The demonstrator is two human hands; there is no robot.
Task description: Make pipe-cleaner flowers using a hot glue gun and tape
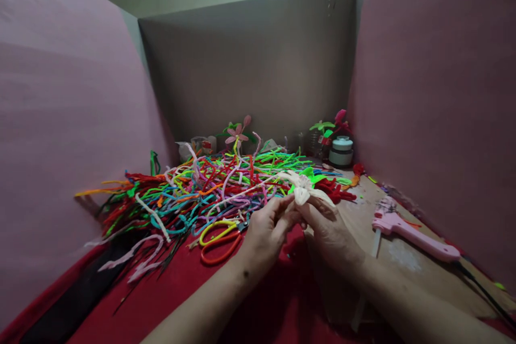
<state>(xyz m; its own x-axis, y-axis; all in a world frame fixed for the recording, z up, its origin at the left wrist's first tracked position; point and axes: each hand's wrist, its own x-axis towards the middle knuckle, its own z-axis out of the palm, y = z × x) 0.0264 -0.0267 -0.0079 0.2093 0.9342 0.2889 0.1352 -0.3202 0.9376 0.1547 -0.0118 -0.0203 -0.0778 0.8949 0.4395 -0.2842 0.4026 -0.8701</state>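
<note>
Both my hands meet at the middle of the table over a red cloth [250,306]. My left hand [268,228] and my right hand [328,228] are closed around the base of a cream pipe-cleaner flower [302,188], whose petals stick up above my fingers. A thin cream stem runs from the flower to the left across the heap. Behind the hands lies a large heap of coloured pipe cleaners [201,193].
Scissors with yellow and orange handles [220,239] lie just left of my left hand. A pink glue gun [411,234] with a black cord rests on the wooden board at the right. Finished pipe-cleaner flowers [237,131] and a small round jar [342,151] stand at the back. Pink panels wall both sides.
</note>
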